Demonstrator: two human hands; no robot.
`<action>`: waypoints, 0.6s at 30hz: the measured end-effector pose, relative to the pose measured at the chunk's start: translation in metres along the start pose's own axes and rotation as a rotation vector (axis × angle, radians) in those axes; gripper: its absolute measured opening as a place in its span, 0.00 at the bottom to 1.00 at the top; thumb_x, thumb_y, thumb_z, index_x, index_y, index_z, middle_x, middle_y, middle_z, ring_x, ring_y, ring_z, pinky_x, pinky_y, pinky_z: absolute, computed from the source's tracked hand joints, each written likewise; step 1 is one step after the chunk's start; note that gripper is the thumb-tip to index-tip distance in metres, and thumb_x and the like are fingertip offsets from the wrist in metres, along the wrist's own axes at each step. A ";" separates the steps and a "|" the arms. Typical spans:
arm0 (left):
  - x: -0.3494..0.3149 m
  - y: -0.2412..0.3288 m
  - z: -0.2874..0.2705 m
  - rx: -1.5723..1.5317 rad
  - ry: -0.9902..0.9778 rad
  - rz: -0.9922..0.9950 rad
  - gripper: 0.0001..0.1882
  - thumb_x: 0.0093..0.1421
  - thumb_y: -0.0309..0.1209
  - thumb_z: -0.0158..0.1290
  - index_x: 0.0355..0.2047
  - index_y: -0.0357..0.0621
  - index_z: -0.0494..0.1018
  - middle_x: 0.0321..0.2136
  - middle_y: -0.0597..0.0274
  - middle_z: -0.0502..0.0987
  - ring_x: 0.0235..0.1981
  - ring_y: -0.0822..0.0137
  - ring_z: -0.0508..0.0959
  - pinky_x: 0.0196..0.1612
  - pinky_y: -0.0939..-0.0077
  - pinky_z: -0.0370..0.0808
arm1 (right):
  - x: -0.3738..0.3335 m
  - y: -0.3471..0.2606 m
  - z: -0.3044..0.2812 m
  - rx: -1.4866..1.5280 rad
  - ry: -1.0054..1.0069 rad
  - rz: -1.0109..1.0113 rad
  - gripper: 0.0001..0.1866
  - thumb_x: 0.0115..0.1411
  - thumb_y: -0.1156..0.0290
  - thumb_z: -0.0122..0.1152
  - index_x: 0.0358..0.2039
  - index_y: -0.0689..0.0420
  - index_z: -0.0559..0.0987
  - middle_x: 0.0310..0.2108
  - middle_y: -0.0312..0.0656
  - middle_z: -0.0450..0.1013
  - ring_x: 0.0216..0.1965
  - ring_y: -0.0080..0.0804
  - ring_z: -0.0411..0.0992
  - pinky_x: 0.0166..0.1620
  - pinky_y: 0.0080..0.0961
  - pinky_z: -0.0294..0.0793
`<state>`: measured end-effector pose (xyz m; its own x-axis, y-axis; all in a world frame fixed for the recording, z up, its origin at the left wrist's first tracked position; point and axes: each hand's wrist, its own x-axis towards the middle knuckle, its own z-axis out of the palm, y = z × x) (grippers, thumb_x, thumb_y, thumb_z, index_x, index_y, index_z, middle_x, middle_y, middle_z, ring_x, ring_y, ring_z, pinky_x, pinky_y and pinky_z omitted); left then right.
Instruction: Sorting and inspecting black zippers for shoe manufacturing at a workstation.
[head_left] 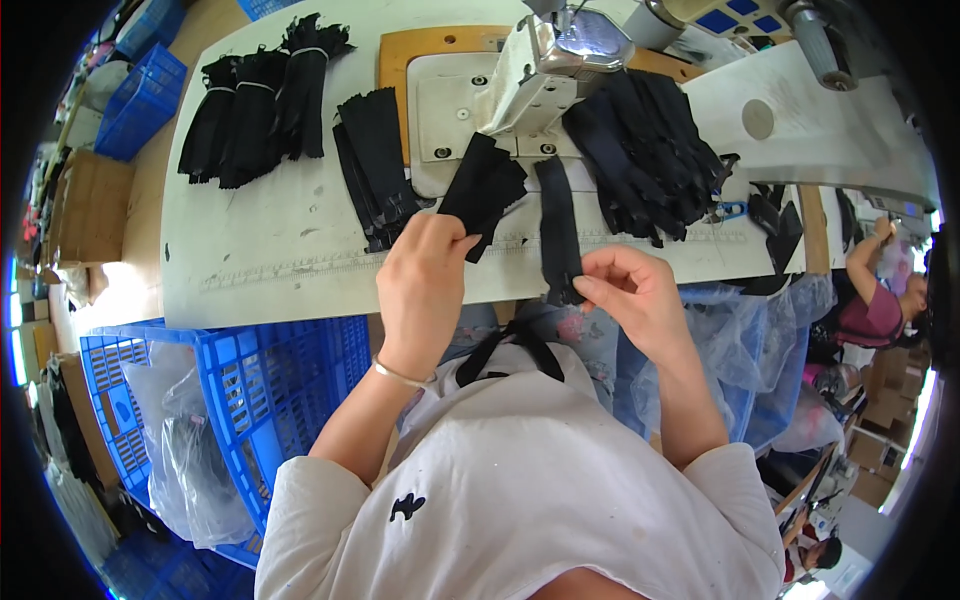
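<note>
My left hand (425, 275) is closed on a few short black fabric strips (484, 190), fanned out over the table's front. To its right, my right hand (632, 295) pinches the lower end of a single black zipper (558, 215) between thumb and fingers. That zipper lies nearly straight, its far end close to the sewing machine (540, 85). Beside my left hand rests a loose stack of black zippers (375, 160). A larger pile of black zippers (650, 150) spreads to the right of the machine head. Where the needle meets the plate is hidden.
Several tied black zipper bundles (258, 110) lie at the far left of the white table (250, 230). A blue crate (225, 400) with plastic bags stands below the left edge; clear plastic (735, 330) covers a blue bin at right. Another person (880, 300) is at far right.
</note>
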<state>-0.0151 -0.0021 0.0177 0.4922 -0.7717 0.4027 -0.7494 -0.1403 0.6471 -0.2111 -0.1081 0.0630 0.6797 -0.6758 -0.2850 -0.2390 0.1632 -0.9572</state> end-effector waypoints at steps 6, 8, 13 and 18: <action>0.011 0.007 -0.015 -1.076 -0.170 -0.689 0.07 0.59 0.25 0.53 0.35 0.31 0.74 0.25 0.60 0.76 0.19 0.74 0.75 0.19 0.80 0.74 | 0.018 -0.046 0.028 0.065 -0.127 -0.176 0.07 0.56 0.76 0.62 0.34 0.65 0.77 0.29 0.35 0.75 0.29 0.17 0.72 0.32 0.14 0.71; 0.011 0.001 -0.015 -1.177 -0.262 -0.746 0.10 0.62 0.27 0.50 0.36 0.29 0.75 0.27 0.56 0.78 0.22 0.70 0.78 0.22 0.79 0.76 | 0.036 -0.039 0.034 0.029 -0.142 -0.110 0.08 0.56 0.73 0.62 0.32 0.66 0.77 0.30 0.36 0.75 0.30 0.19 0.72 0.33 0.15 0.70; 0.019 0.006 -0.017 -1.207 -0.314 -0.738 0.11 0.62 0.28 0.49 0.33 0.29 0.74 0.25 0.56 0.78 0.21 0.68 0.78 0.22 0.78 0.75 | 0.053 -0.004 0.033 -0.116 -0.064 -0.308 0.10 0.56 0.70 0.62 0.31 0.65 0.77 0.28 0.36 0.74 0.28 0.21 0.73 0.32 0.16 0.70; 0.021 0.004 -0.013 -1.207 -0.327 -0.708 0.13 0.64 0.30 0.45 0.32 0.31 0.73 0.23 0.56 0.77 0.19 0.67 0.78 0.21 0.78 0.74 | 0.049 -0.018 0.031 0.056 -0.232 0.011 0.06 0.59 0.73 0.59 0.33 0.64 0.76 0.27 0.35 0.74 0.26 0.19 0.73 0.31 0.16 0.73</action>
<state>-0.0023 -0.0109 0.0372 0.3493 -0.8920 -0.2868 0.5136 -0.0737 0.8548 -0.1521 -0.1214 0.0647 0.8198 -0.4916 -0.2936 -0.2130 0.2140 -0.9533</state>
